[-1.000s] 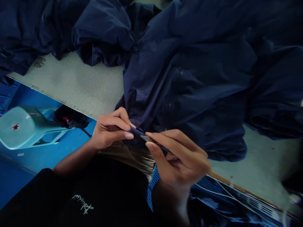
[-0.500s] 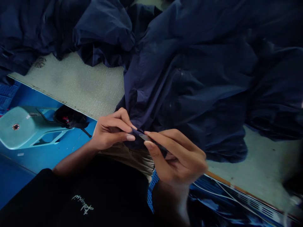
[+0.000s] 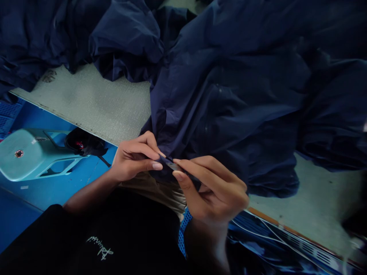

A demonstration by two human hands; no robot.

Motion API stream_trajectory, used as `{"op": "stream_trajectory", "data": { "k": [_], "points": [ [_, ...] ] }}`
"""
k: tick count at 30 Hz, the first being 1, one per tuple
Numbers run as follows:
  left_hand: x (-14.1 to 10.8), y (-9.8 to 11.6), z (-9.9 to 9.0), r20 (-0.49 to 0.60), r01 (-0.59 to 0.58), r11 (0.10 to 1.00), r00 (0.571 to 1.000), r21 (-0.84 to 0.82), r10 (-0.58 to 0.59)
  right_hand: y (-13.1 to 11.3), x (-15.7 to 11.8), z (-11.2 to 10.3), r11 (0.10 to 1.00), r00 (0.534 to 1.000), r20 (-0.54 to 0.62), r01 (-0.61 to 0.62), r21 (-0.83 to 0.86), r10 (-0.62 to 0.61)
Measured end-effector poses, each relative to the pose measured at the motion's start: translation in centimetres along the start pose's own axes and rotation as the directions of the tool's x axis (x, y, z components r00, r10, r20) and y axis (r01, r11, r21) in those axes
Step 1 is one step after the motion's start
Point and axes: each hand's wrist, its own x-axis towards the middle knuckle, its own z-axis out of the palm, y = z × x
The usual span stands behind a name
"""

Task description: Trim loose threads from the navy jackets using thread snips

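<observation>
Navy fabric [image 3: 183, 103] lies in folds over the table, and its near edge hangs at the front. My left hand [image 3: 137, 156] pinches a small corner of this fabric between thumb and fingers. Just to its right, my right hand [image 3: 215, 187] grips a small thin metal tool [image 3: 173, 166] between thumb and index finger. The tool's tip touches or nearly touches the pinched fabric; the exact contact is too small to tell. The rest of the tool is hidden in my right hand.
The pale table [image 3: 100, 103] shows at left and at right. A turquoise stool [image 3: 20, 152] lies on the blue floor at left, beside a black bag [image 3: 86, 142]. White cables [image 3: 258, 233] run below the table's edge at right.
My right hand has shifted slightly left with the tool, closer to my left hand. My left hand stays in nearly the same place.
</observation>
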Motion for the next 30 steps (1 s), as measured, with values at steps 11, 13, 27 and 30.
{"op": "stream_trajectory", "data": {
  "k": [11,13,27,30],
  "points": [
    [-0.11,-0.12,0.02,-0.038,0.053,0.997,0.998,-0.062,-0.055,0.05,0.05,0.76,1.0,0.999,-0.04,-0.006,-0.002,0.006],
    [-0.11,-0.12,0.03,-0.031,0.044,0.996,0.998,-0.078,-0.047,0.0,-0.05,0.86,1.0,0.998,-0.06,-0.029,0.008,0.029],
    [0.1,0.13,-0.02,-0.013,0.03,0.999,0.999,-0.042,-0.03,0.5,-0.12,0.76,0.999,0.999,-0.043,-0.019,0.05,0.021],
    [0.11,0.15,-0.01,0.001,0.02,0.998,1.0,-0.054,-0.02,0.4,-0.02,0.66,0.999,0.999,-0.036,-0.017,0.042,0.019]
  ]
}}
